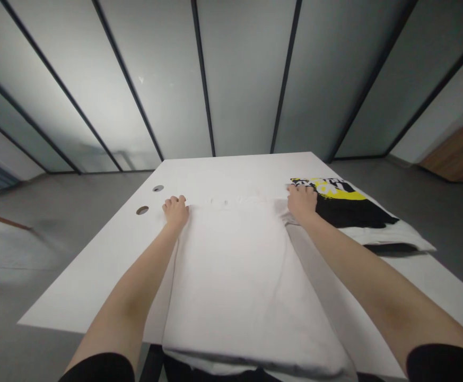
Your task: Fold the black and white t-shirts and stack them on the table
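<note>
A plain white garment lies spread lengthwise on the white table, its near end hanging over the front edge. Its exact kind does not show. At its far left corner, my left hand is closed with curled fingers pinching the fabric. My right hand grips the far right corner, where the cloth bunches in small creases. Just right of that hand lies a folded T-shirt, white with a black, yellow and white print. The fingertips of both hands are partly hidden.
The white table has two round holes near its left edge. Frosted glass panels with dark frames stand behind it. Grey floor surrounds the table, and a wooden piece stands at far right.
</note>
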The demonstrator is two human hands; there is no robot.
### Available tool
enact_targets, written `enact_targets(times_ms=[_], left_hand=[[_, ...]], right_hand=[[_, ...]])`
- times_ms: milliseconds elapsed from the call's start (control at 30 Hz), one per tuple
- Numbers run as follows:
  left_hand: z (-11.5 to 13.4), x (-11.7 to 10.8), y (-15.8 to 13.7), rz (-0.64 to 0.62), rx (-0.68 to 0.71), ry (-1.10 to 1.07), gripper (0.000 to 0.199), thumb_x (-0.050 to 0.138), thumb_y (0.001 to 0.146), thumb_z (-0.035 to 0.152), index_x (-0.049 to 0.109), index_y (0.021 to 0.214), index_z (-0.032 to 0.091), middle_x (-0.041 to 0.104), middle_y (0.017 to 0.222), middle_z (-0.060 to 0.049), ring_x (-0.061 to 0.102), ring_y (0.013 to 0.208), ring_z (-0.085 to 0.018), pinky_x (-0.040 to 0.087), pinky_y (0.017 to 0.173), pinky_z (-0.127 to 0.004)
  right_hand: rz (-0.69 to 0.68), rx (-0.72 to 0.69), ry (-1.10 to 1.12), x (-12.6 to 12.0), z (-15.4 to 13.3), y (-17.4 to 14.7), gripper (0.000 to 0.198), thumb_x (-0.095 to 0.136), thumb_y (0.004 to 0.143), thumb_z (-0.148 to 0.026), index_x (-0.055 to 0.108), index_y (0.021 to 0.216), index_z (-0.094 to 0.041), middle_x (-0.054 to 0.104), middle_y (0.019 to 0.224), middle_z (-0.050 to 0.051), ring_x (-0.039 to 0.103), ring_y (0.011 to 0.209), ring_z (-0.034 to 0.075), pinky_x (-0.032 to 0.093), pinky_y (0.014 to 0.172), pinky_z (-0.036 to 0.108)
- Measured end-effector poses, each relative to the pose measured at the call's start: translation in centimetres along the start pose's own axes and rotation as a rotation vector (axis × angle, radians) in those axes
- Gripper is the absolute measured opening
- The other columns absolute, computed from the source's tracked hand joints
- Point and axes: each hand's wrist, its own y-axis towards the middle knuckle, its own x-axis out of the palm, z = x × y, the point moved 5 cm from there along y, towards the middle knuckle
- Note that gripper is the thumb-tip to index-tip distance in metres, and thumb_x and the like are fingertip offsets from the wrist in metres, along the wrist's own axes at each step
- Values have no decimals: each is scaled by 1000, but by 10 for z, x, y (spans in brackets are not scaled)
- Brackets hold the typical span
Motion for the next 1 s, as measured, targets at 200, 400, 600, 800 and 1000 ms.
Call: enact_targets(times_ms=[200,400,600,800,1000], left_hand=[[72,22,-52,-132,155,-75,42,53,103,45,66,134,19,62,139,-26,53,134,-45,39,110,-61],[50,38,-51,-128,56,-175,60,39,108,51,51,159,21,49,165,-23,41,153,-45,31,121,-65],[-39,36,-26,-144,-24,-104,52,38,107,34,58,151,18,60,156,-20,54,144,-36,42,117,-51],[-55,37,-29,-193,-44,-28,57,40,105,41,56,157,23,46,170,-17,40,155,-44,33,123,-62],[-61,28,-27,-143,-174,-68,56,38,105,50,61,149,22,54,160,-22,41,153,-46,33,119,-68]], right_hand=[[-156,-372,160,27,-69,-41,49,41,107,-26,63,149,-16,62,151,19,53,139,33,36,120,46],[-354,-195,62,59,-70,-67,74,45,104,-70,44,167,-32,30,179,14,29,159,52,22,123,74],[-221,-50,88,53,-32,-56,79,43,104,-71,48,164,-20,46,168,23,37,156,48,26,125,63],[-165,-17,56,44,-15,-57,64,42,107,-53,59,152,-11,53,158,28,44,151,43,34,122,55],[-235,44,35,44,-7,-58,75,53,99,-70,62,148,-14,48,162,28,42,151,46,37,119,57]])
